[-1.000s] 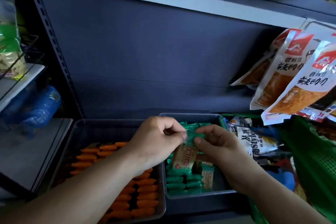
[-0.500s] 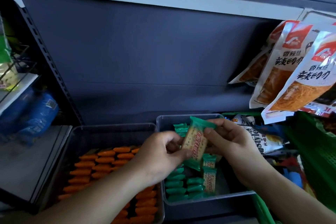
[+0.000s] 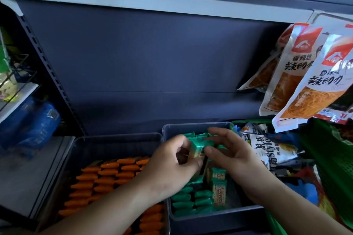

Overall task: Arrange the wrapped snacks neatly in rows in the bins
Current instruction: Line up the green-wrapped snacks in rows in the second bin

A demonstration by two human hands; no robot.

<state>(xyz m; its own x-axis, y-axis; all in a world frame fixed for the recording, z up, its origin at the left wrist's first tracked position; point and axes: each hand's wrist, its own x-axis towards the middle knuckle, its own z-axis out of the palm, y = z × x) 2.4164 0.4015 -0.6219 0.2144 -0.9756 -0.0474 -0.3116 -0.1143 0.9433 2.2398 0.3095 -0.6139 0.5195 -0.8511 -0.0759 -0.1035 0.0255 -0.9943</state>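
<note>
Much of the bin (image 3: 210,215) is hidden by the two hands above it. Its back rows of green packets show only as a few crumpled tops behind the fingers, and we cannot count them. The print on the held snack (image 3: 196,148) is too blurred to read. At the bin's near left corner, green packets (image 3: 183,196) lie flat in short rows, and just right of them two packets (image 3: 218,190) stand on end. Left of the bin, touching it, a second bin (image 3: 114,137) holds rows of orange packets (image 3: 107,177). The left forearm covers its near right part, and the picture's edge cuts off its front. Right of the bin, a green basket (image 3: 336,158) runs out of the picture, and loose bags lie between the two. Above the basket hang white-and-orange bags (image 3: 298,82), the outer one cut off.

The left hand (image 3: 172,166) reaches in over the bin's left wall, knuckles up. Its fingers are curled and pinch the snack against the thumb. The snack is upright above the bin's middle, clear of the packets below. The right hand (image 3: 233,154) comes in from the bin's right side. Its thumb lies against the snack's near face and its fingers arch over the top. We cannot tell whether those fingers close on the far side.
</note>
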